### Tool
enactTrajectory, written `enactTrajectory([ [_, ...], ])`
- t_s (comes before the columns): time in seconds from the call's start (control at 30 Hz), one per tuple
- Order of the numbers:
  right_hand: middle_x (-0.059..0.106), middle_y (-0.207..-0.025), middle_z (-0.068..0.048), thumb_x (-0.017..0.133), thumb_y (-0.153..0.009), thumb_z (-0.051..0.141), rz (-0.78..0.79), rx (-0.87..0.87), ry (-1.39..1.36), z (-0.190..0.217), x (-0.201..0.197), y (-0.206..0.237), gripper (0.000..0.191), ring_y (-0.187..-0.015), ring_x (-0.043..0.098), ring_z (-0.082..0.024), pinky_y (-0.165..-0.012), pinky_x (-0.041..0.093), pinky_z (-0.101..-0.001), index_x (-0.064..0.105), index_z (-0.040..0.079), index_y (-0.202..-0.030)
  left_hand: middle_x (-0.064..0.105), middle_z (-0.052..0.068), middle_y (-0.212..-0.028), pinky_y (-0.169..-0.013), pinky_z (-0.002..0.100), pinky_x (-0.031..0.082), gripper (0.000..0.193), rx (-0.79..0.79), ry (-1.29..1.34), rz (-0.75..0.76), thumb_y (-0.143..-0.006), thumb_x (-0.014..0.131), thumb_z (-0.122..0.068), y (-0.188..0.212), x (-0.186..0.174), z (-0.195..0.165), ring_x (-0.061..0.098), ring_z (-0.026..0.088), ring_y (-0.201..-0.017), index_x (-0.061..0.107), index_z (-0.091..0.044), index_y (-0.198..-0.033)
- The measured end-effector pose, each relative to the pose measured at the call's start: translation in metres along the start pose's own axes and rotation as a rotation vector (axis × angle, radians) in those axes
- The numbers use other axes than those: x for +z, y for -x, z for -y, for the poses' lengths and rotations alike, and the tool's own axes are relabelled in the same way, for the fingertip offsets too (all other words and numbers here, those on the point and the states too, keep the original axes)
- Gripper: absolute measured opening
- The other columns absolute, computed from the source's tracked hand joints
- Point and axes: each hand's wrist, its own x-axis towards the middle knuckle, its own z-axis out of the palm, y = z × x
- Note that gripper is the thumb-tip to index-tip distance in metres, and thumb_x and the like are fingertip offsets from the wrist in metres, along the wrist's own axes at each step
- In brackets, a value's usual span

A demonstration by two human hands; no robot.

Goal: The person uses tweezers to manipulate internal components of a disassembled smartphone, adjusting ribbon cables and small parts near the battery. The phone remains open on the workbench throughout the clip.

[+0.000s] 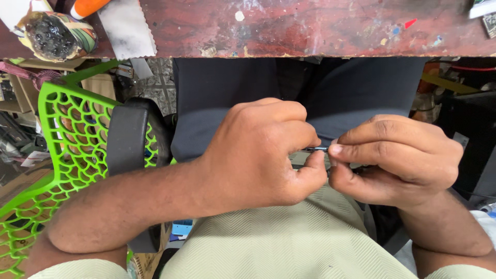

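Note:
My left hand (258,152) and my right hand (400,157) meet over my lap, below the edge of a worn red-brown table (310,28). Both pinch a thin dark metal rod or pin (316,149); only a short stretch shows between the fingertips. My left hand is curled into a loose fist around one end. My right thumb and forefinger grip the other end. What lies under the right palm is hidden.
A green lattice plastic chair (62,134) stands at the left, with a black padded armrest (126,139) beside my left forearm. On the table's left corner sit a charred lump in a patterned holder (54,33) and a grey sheet (126,28). Clutter fills both sides.

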Motion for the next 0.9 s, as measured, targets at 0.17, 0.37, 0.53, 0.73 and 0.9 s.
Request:
enactTrajectory([
  [0.17,0.069,-0.072,-0.013,0.080,-0.071,-0.001,-0.014,0.020,0.068,0.0033,-0.0026,0.0014,0.014,-0.061,0.069,-0.018,-0.056,0.057,-0.0292,0.068,-0.005,-0.078,0.056,0.008,-0.074,-0.062,0.039,0.049,0.015,0.015,-0.027,0.000,-0.081,0.076,-0.014,0.0020,-0.0009,-0.0040,0.060,0.026,-0.069,0.066,-0.003,-0.076],
  [0.37,0.070,-0.074,-0.012,0.079,-0.074,0.000,0.006,-0.011,0.076,0.0028,-0.0002,0.0011,0.011,-0.061,0.067,-0.017,-0.057,0.057,-0.0285,0.070,-0.003,-0.081,0.055,0.008,-0.072,-0.060,0.040,0.048,0.016,0.009,-0.024,0.006,-0.080,0.076,-0.013,0.0038,-0.0006,-0.0016,0.059,0.027,-0.067,0.065,-0.003,-0.073],
  [0.53,0.070,-0.075,-0.012,0.079,-0.074,-0.001,-0.008,-0.031,0.097,0.0038,0.0002,0.0022,0.011,-0.062,0.068,-0.018,-0.057,0.057,-0.0291,0.070,-0.003,-0.080,0.055,0.007,-0.073,-0.063,0.040,0.049,0.014,0.029,-0.014,0.000,-0.081,0.075,-0.013,0.0021,-0.0030,-0.0033,0.059,0.027,-0.069,0.065,-0.004,-0.075],
  [0.73,0.069,-0.072,-0.011,0.079,-0.072,0.000,-0.025,-0.011,0.064,0.0020,0.0014,0.0026,0.012,-0.059,0.067,-0.017,-0.055,0.055,-0.0281,0.069,-0.003,-0.079,0.054,0.008,-0.073,-0.063,0.042,0.049,0.018,0.044,-0.057,-0.006,-0.081,0.076,-0.012,0.0036,-0.0029,-0.0059,0.059,0.027,-0.070,0.062,-0.004,-0.071],
  [0.9,0.069,-0.075,-0.012,0.079,-0.074,-0.001,-0.010,-0.019,0.081,0.0048,0.0018,0.0005,0.012,-0.063,0.068,-0.020,-0.059,0.056,-0.0289,0.070,-0.002,-0.083,0.054,0.008,-0.075,-0.063,0.041,0.049,0.019,0.044,-0.046,-0.001,-0.082,0.076,-0.012,0.0037,-0.0058,-0.0044,0.059,0.027,-0.070,0.061,-0.005,-0.072],
])
